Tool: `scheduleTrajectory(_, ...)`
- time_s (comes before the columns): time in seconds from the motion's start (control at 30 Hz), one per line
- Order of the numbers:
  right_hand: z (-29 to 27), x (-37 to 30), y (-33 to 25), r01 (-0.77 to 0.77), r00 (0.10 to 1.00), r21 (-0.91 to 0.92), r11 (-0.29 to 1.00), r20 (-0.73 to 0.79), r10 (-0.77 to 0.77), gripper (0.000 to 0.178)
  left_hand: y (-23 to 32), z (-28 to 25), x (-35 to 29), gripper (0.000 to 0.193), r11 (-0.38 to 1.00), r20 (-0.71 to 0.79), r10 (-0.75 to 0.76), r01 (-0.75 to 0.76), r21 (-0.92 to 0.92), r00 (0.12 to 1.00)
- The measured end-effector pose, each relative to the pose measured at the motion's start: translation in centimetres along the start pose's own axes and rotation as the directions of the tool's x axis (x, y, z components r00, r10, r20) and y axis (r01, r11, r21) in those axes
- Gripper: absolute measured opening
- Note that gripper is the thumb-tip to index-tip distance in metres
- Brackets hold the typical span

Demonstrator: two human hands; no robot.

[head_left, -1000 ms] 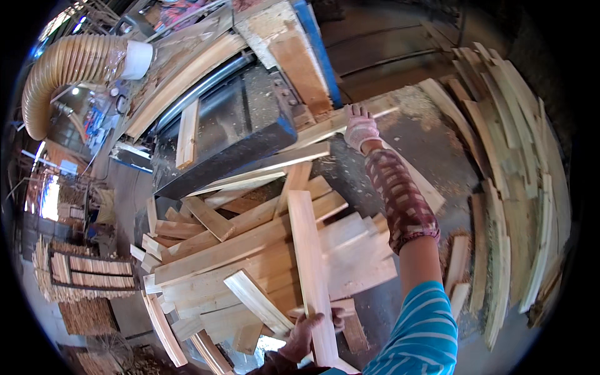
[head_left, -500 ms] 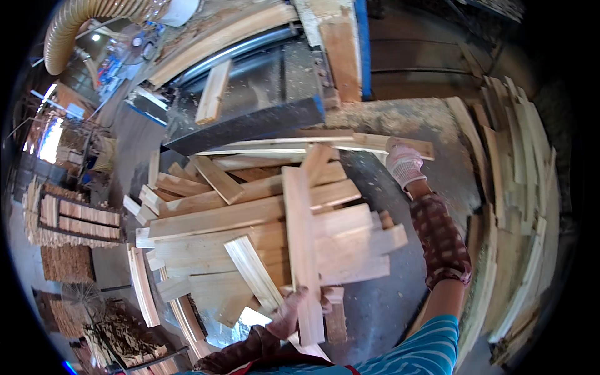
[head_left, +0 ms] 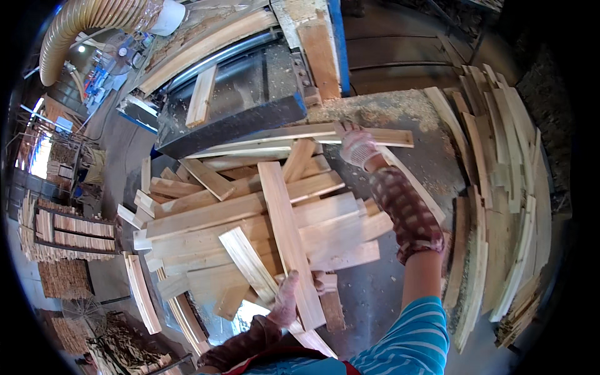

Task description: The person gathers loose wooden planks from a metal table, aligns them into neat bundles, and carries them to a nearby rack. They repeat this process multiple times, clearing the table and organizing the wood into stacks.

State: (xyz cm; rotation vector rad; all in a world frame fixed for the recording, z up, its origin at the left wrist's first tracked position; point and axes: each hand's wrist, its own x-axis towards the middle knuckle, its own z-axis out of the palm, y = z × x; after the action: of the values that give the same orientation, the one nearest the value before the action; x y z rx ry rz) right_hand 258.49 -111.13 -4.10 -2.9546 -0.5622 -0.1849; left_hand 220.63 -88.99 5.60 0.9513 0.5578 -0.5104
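My left hand, in a light glove, is closed around the lower part of a pale wooden plank. Its thumb lies on the near side, and fingertips show past the other edge. The plank slants up and away across a heap of loose boards. Farther off, my right hand, in a knitted glove, rests over a long narrow board beside the machine, its fingers stretched out and slightly apart. Under my right forearm another board runs diagonally, partly covered.
A machine with a dark metal bed and roller stands ahead, a short wooden piece on it. Long slats are stacked on the right. A ribbed hose hangs at upper left; bundled wood lies below.
My right hand has shifted left along the long board, away from its right end. The plank in my left hand now leans more to the left at its far end. The view has shifted slightly.
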Motion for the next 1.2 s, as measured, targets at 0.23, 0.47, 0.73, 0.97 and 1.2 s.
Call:
scheduleTrajectory(0.23, 0.7, 8.6, -4.8, 0.044, 0.945, 0.092, 0.995, 0.32, -0.071, 0.035, 0.2, -0.5, 0.3, 0.074, 0.98, 0.023, -0.099, 0.101, -0.173, 0.995)
scheduleTrajectory(0.47, -10.0, -2.6, -1.5, 0.081, 0.88, 0.108, 0.991, 0.46, -0.122, 0.027, 0.3, -0.3, 1.5, 0.07, 0.991, 0.019, -0.056, 0.058, -0.119, 0.998)
scheduleTrajectory(0.73, -20.2, -24.9, -9.3, 0.25, 0.739, 0.504, 0.827, 0.452, -0.5, 0.057, 0.6, 6.8, 5.7, 0.055, 0.96, 0.058, -0.053, 0.067, -0.272, 0.997)
scheduleTrajectory(0.97, -7.5, -7.1, 0.9, -0.282, 0.895, 0.085, 0.956, 0.382, 0.23, 0.071, 2.2, 3.5, 5.9, 0.058, 0.871, 0.325, -0.087, 0.23, -0.435, 0.942)
scheduleTrajectory(1.2, 1.4, 3.8, 6.5, -0.238, 0.924, -0.125, 0.963, 0.275, 0.264, 0.063, 3.4, 2.6, 4.5, 0.073, 0.862, 0.243, -0.239, 0.32, -0.393, 0.94)
